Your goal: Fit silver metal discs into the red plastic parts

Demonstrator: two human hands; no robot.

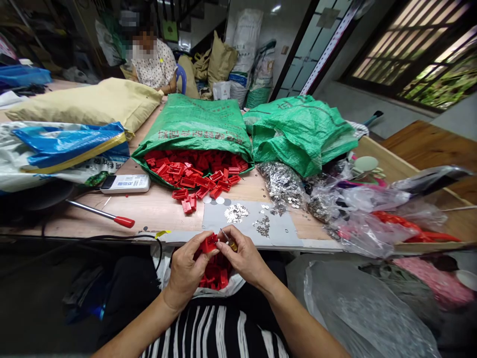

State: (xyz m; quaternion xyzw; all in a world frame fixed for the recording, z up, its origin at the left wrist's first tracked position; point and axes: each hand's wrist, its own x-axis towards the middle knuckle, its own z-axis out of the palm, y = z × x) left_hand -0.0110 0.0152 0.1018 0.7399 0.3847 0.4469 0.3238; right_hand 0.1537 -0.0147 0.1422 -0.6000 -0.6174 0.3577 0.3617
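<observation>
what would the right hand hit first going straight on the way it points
Probably the red plastic piece held in the left hand; the right hand, gripping a small tool, points leftward at it, though depth is unclear.

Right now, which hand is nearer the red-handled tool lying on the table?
Left. The left hand, holding a red plastic piece, is down-right of the red-handled tool; the right hand, pinching a small pick, is farther right. Neither touches it.
</observation>
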